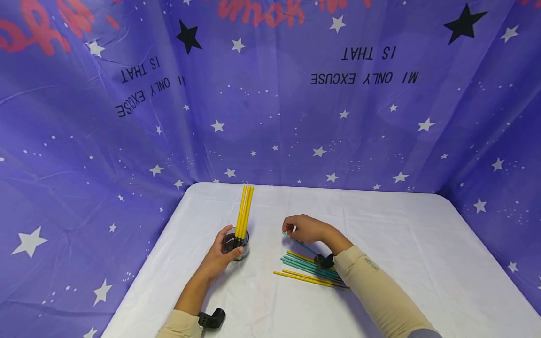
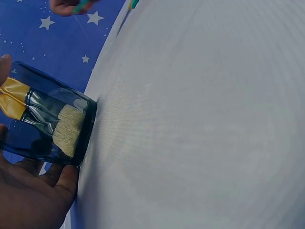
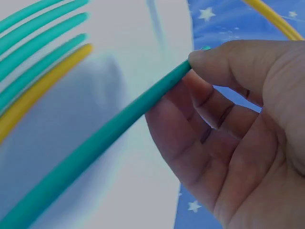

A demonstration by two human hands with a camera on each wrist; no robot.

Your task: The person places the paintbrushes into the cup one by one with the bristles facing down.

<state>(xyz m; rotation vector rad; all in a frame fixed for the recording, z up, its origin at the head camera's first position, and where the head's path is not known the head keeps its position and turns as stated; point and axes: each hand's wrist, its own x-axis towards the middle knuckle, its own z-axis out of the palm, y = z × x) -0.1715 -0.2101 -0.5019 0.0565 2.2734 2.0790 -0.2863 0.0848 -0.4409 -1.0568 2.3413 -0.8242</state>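
My left hand [image 1: 217,259] grips a clear glass [image 1: 229,240] with fingers on one side and thumb on the other. Yellow-handled paintbrushes [image 1: 247,211] stand in the glass, handles up. Their pale bristles [image 2: 68,129] rest near its bottom in the left wrist view. My right hand [image 1: 311,228] pinches a green-handled paintbrush [image 3: 107,130] by its tip end, between thumb and fingers. That brush slants down toward the wrist, and its bristle end is hidden. Just below the right hand lies a pile of green brushes [image 1: 302,266] and yellow brushes [image 1: 297,277], partly covered by the sleeve.
A white cloth covers the table [image 1: 253,300]. Purple star-printed curtains [image 1: 274,117] hang behind it and at both sides. A black band device [image 1: 212,319] is worn on the left wrist, another [image 1: 324,261] on the right.
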